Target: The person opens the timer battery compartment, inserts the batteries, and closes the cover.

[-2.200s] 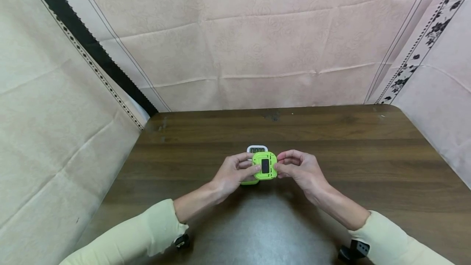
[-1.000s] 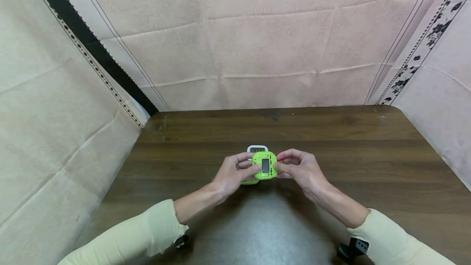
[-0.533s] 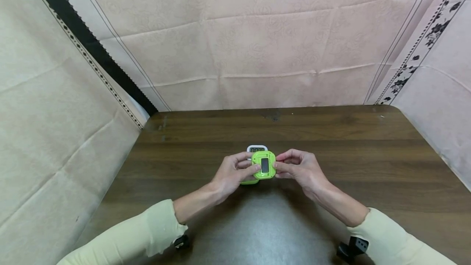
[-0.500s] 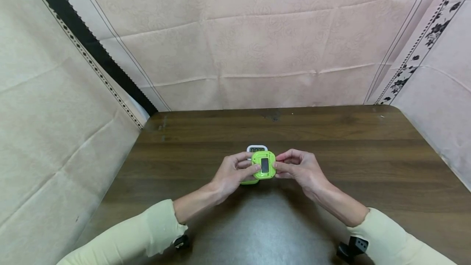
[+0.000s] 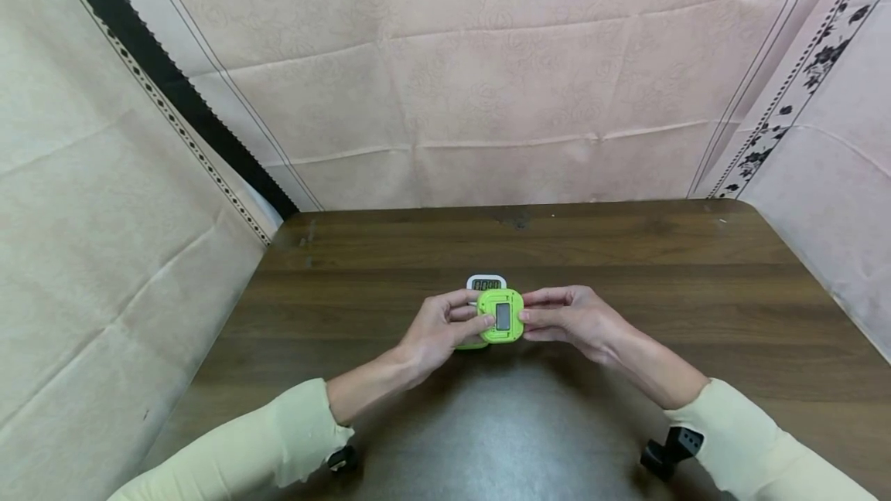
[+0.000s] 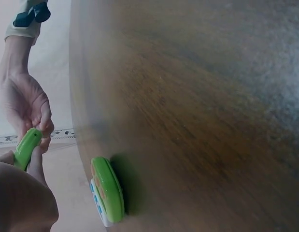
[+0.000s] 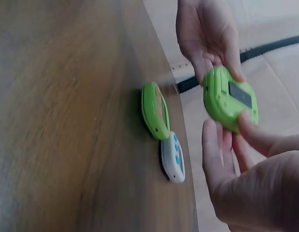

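A small lime-green digital timer (image 5: pixel 503 317) is held up between both hands, with a dark rectangular panel on the side facing the head camera. My left hand (image 5: pixel 433 337) pinches its left side, thumb in front and fingers behind. At the right edge, my right hand (image 5: pixel 583 323) grips it between thumb and fingers. The right wrist view shows the held timer tilted, away from the table. Below it on the table lie a second green timer (image 7: pixel 154 111) and a white timer (image 7: pixel 174 158) with blue buttons, end to end. The held timer partly covers both in the head view.
The brown wood-grain table (image 5: pixel 362 253) ends at a back edge in front of a pale patterned cloth (image 5: pixel 501 99). More cloth (image 5: pixel 104 253) hangs at the left, beside a black strip (image 5: pixel 174 83). Black devices (image 5: pixel 671 451) are worn at the wrists.
My right hand has shifted slightly and its forearm has swung outward to the right, fingers now straighter along the timer's edge. The held timer has dipped and tilted a little. The left hand stays put.
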